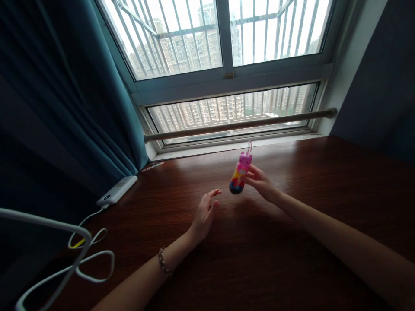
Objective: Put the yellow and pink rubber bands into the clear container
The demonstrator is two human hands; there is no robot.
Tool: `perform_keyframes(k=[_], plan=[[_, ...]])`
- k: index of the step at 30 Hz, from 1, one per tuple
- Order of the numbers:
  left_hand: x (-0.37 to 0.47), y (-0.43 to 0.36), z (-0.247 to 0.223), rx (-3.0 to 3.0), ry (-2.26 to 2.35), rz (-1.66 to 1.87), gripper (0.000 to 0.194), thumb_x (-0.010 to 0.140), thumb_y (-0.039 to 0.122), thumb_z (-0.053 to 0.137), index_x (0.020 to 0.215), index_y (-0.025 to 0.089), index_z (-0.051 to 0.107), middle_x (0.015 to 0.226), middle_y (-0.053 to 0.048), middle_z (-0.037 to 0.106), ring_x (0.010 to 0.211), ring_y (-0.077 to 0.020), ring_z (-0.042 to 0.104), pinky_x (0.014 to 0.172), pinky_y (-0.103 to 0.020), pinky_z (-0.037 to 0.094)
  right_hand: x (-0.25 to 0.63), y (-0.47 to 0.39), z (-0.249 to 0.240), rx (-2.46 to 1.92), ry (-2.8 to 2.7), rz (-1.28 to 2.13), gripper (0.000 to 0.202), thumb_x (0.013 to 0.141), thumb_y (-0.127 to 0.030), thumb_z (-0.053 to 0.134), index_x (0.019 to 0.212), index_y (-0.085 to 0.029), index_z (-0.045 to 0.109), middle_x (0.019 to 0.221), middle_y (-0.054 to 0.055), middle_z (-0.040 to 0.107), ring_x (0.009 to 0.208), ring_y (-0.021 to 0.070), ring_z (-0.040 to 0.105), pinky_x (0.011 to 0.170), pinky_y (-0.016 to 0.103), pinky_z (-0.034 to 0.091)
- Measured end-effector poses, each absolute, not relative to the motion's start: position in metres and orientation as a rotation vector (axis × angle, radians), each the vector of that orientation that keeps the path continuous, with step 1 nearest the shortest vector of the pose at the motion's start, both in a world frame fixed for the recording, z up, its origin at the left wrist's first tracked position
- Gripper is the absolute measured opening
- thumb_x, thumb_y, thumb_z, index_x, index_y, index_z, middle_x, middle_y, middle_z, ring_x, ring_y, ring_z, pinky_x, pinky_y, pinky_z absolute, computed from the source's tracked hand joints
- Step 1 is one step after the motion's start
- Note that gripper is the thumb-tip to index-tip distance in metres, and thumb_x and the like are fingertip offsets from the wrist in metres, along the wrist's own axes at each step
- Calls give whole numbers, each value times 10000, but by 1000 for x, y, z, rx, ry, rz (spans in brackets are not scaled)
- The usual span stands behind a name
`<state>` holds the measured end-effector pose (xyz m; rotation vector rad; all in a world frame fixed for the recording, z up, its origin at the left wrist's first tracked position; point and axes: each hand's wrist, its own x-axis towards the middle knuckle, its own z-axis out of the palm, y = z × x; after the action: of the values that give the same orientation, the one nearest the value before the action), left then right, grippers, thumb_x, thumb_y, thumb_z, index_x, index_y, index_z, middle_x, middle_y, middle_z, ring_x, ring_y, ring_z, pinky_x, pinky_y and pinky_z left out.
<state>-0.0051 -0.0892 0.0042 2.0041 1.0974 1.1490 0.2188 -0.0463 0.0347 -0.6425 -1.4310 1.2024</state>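
My right hand (257,181) pinches a small colourful bottle-shaped thing (239,175) by its right side, above the dark wooden desk (272,255). Its upper part is pink with ear-like corners and a thin pink loop at the top. Lower down it turns yellow, red and then dark blue at a rounded end. It leans slightly, with the loop end toward the window; its exact kind is not clear. To the left of it, my left hand (203,214) is open, fingers apart and pointing toward it without touching. A beaded bracelet (164,261) circles my left wrist.
A white power bank (117,190) lies at the desk's left edge with a white cable (97,254) plugged in. A thicker white tube (48,221) curves in the lower left. Blue curtains (81,86) hang at left. Behind the desk runs a rail (240,125) before the barred window.
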Motion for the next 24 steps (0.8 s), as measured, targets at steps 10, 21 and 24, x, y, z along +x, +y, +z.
perform_keyframes(k=[10,21,24], plan=[[-5,-88,6,2032,1131,1083,346,863,381,407,1114,178,533,1105,-95,576,1032,-205,534,885,-350,430,357,28,-4,-1016,-1242,641,524,692,-393,618,1151,-235,421,1114,87,547,913,196,588,793,342,495],[-10,-90,5,2191,1048,1087,141,822,280,514,862,177,602,697,-14,649,652,-131,610,632,-233,476,380,32,-18,-963,-1316,688,536,695,-399,626,1159,-226,419,1187,88,524,1011,203,564,893,364,456],[-12,-88,5,2287,1032,1040,144,838,264,488,832,182,606,584,15,608,520,-99,567,521,-193,436,381,30,-17,-953,-1325,697,526,696,-398,629,1151,-222,432,1189,89,527,1021,200,560,905,367,447]])
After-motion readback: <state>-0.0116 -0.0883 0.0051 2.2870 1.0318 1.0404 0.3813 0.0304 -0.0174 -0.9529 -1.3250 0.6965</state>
